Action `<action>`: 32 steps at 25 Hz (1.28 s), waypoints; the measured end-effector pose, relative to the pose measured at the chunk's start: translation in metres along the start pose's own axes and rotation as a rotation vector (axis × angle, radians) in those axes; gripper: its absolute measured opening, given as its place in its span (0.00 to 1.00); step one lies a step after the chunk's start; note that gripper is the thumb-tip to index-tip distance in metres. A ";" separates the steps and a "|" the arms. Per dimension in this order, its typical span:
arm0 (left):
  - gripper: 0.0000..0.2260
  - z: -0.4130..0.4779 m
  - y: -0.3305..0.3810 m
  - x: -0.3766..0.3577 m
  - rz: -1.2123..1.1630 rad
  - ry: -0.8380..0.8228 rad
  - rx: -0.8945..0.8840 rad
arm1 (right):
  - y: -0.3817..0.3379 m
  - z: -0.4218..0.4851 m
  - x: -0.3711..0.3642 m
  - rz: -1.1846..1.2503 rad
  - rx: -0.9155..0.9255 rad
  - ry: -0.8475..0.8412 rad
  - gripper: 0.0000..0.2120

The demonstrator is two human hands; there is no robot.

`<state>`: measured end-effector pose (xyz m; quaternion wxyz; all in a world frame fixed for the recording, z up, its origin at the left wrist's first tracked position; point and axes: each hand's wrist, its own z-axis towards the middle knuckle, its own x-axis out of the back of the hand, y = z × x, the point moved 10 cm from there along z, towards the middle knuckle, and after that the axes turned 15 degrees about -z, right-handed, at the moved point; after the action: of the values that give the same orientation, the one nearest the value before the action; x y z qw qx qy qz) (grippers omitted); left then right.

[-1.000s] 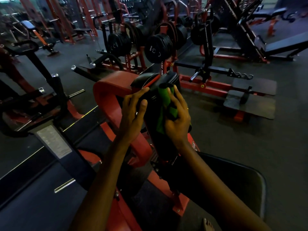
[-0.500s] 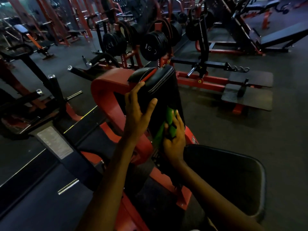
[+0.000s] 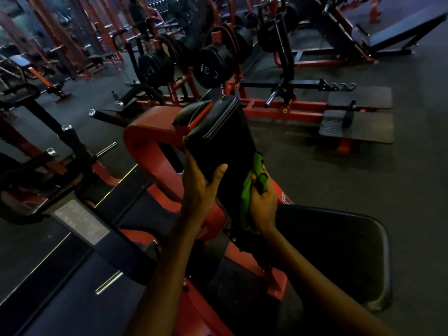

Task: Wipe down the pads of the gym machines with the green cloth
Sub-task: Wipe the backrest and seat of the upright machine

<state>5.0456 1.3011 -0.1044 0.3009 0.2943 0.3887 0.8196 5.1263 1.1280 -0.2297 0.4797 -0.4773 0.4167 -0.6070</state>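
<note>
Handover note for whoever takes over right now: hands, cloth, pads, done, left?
Left hand grips the upright pad by its left edge.
Right hand holds the green cloth against the pad's lower right side.
Done: wipe of this pad under way; extent cannot be told.
Left: the seat pad at lower right, then other machines' pads.

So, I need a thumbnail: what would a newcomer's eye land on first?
The green cloth, bright in the dim gym, is gripped by the right hand against the right edge of the upright black pad at centre. The left hand holds the pad's other edge; a curved red frame sits beside it.
</note>
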 end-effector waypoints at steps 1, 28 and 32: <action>0.40 0.000 -0.002 -0.001 0.000 -0.013 -0.005 | -0.002 0.005 0.000 0.014 -0.036 -0.010 0.21; 0.35 -0.010 0.005 -0.003 -0.063 -0.032 0.008 | -0.010 0.033 0.000 -0.139 -0.055 -0.041 0.21; 0.33 -0.008 -0.001 -0.003 -0.011 -0.068 0.005 | -0.119 0.045 -0.002 -0.095 0.290 -0.026 0.26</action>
<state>5.0421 1.2961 -0.1103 0.3177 0.3208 0.3817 0.8065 5.1486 1.1511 -0.1071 0.5199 -0.4300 0.2951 -0.6766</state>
